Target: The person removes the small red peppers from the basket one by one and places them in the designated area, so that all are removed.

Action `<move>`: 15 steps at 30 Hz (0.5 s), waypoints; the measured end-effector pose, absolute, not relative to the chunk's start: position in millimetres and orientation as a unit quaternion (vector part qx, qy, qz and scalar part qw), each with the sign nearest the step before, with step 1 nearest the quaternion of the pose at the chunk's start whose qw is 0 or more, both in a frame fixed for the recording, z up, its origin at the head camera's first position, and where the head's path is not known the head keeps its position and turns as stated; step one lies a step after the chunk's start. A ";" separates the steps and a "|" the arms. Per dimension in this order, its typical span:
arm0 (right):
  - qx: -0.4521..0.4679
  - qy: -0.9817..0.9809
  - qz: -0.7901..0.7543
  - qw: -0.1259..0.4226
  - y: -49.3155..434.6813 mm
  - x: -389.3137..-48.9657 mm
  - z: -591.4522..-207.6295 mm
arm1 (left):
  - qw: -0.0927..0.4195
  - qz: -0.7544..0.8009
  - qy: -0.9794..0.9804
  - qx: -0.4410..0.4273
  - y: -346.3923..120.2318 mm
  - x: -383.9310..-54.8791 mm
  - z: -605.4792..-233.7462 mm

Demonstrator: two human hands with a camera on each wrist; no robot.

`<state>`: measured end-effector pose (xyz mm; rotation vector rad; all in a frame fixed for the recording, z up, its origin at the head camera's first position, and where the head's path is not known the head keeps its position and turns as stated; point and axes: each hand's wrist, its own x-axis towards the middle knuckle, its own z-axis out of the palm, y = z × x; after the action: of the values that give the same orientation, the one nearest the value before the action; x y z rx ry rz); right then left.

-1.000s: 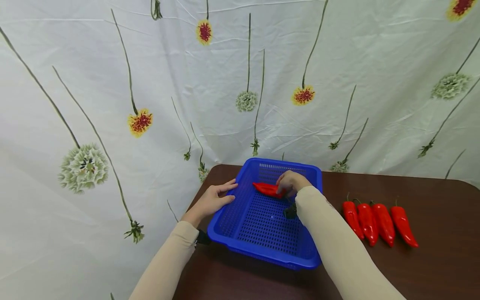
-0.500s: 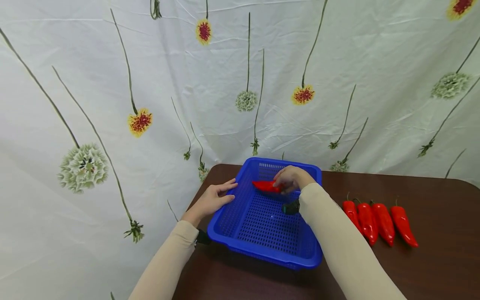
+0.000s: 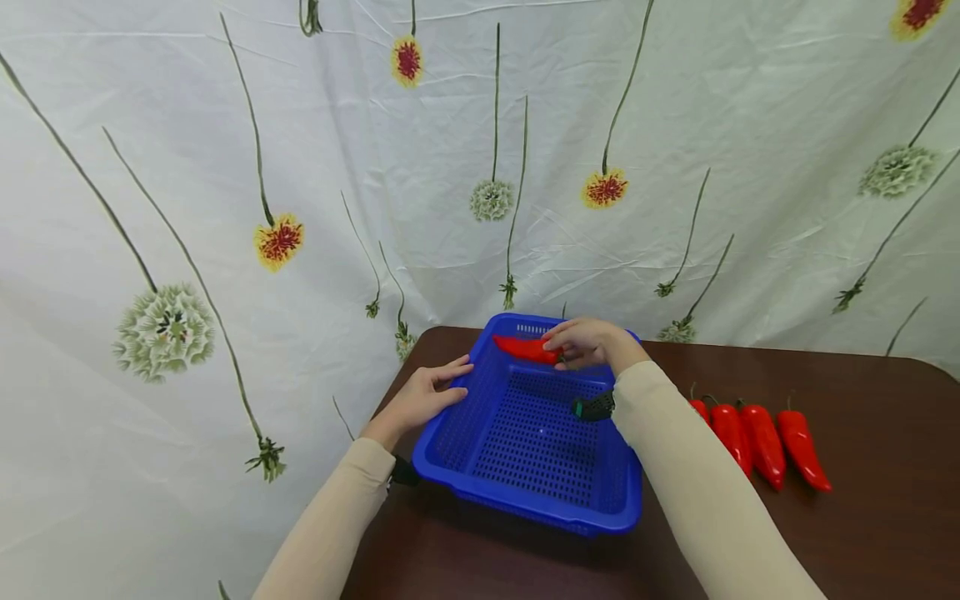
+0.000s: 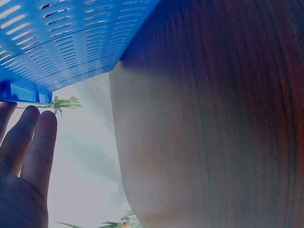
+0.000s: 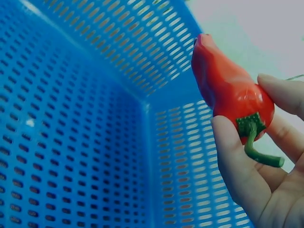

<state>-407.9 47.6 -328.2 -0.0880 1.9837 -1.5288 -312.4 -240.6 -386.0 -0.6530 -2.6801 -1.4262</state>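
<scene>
My right hand (image 3: 588,342) holds a red pepper (image 3: 525,349) by its stem end, over the far part of a blue plastic basket (image 3: 525,507). In the right wrist view, thumb and fingers pinch the pepper (image 5: 232,90) just around its green stem, and its tip points away toward the basket's far corner. My left hand (image 3: 422,402) rests at the basket's left rim with its fingers straight. From the left wrist view, those fingers (image 4: 40,147) reach up to the rim from outside, and the thumb is out of sight.
Several more red peppers (image 3: 765,446) lie side by side on the dark wooden table (image 3: 885,417), right of the basket; my right forearm partly covers the leftmost. A white cloth (image 3: 450,150) with a flower print hangs behind the table and along its left side.
The right hand has raised the red pepper from the basket's floor to about the height of its far rim. My left hand and the basket have stayed in place.
</scene>
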 end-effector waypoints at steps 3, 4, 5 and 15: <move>-0.048 0.743 -0.591 0.311 49.6 -406.0 -321.5 | 0.020 -0.460 -0.862 -0.212 -240.7 -312.1 -385.8; -0.052 0.739 -0.596 0.309 50.7 -405.0 -319.2 | 0.020 -0.460 -0.861 -0.214 -240.9 -312.2 -386.0; -0.056 0.736 -0.601 0.307 52.2 -403.8 -316.8 | 0.019 -0.462 -0.860 -0.215 -241.0 -311.9 -385.9; -0.092 0.705 -0.647 0.275 89.9 -387.7 -299.3 | 0.014 -0.466 -0.859 -0.211 -240.5 -310.9 -384.3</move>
<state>-387.7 89.9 -299.3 -0.2481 1.8961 -1.7386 -310.9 -240.5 -384.3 -0.6585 -2.6749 -1.4530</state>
